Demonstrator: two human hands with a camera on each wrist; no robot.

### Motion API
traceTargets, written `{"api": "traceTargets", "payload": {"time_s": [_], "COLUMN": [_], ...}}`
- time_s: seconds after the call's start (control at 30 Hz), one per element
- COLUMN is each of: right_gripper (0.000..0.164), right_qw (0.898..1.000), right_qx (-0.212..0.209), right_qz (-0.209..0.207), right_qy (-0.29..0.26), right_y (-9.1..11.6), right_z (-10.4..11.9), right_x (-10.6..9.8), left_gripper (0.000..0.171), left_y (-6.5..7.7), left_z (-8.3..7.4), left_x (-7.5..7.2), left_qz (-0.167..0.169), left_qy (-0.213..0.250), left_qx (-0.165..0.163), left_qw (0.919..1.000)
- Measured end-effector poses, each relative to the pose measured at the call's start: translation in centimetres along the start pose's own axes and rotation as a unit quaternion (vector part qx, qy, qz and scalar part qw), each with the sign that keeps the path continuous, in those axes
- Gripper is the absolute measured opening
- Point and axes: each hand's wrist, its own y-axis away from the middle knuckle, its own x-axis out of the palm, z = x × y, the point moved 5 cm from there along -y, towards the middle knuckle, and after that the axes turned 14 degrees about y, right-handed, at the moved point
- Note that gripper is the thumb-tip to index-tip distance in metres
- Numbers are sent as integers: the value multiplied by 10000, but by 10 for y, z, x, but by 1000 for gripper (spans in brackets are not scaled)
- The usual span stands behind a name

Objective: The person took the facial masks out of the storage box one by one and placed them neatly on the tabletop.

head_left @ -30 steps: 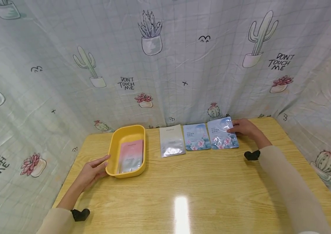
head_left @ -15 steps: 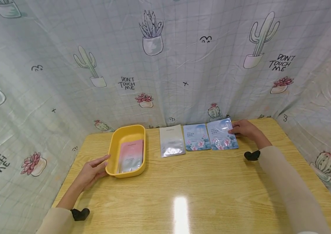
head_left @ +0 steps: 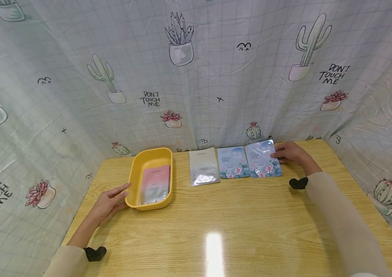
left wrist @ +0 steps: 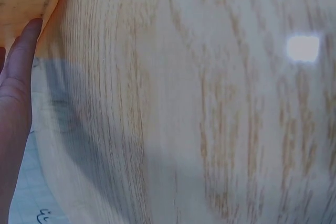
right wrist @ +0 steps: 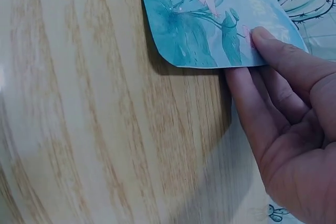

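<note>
My right hand [head_left: 291, 152] pinches the right edge of a blue lotus-printed sheet mask packet [head_left: 263, 159], at the right end of a row. In the right wrist view the thumb lies on top of this packet [right wrist: 199, 19] and the other fingers are under its edge. My left hand [head_left: 110, 204] touches the left side of a yellow plastic bin [head_left: 171, 192] with its fingers extended. A straight finger rests against the bin's outer wall [left wrist: 26, 1] in the left wrist view. Inside the bin lies a pink-to-silver packet [head_left: 155, 184], with another edge showing beneath it.
A second blue packet [head_left: 233, 162] and a cream-to-silver packet [head_left: 204, 167] lie left of the pinched one on the wooden table [head_left: 244, 223]. A cactus-printed cloth [head_left: 216, 77] hangs behind the table and along both sides.
The packet in my right hand has lowered slightly and sits a little flatter beside its blue neighbour. My left hand and the bin have stayed put.
</note>
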Motion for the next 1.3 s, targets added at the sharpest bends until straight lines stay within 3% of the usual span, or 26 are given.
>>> {"api": "traceTargets", "payload": {"time_s": [0.13, 0.4, 0.67, 0.93, 1.13, 1.3], "right_gripper": [50, 39, 48, 46, 41, 39], "right_qw": [9999, 9973, 9956, 9869, 9883, 9865], "right_qx": [100, 31, 73, -26, -181, -609], "right_qz": [-61, -409, -445, -773, -864, -1038], "right_qy": [109, 606, 823, 1413, 1241, 1107], "right_y": [-1, -3, -4, -2, 2, 3], "right_z": [-2, -5, -5, -1, 2, 22], "right_x": [-2, -2, -1, -7, -11, -3], "left_gripper": [53, 52, 50, 48, 53, 53], "left_y": [0, 1, 1, 2, 1, 0], "left_z": [1, 1, 1, 1, 1, 1], "left_x": [-1, 0, 0, 0, 2, 2], "left_qz": [62, 46, 70, 36, 6, -66], "left_qy": [70, 33, -9, 13, 17, -111], "left_qx": [88, 109, 119, 108, 52, 7], "left_qw": [9999, 9999, 9999, 9999, 10000, 9999]}}
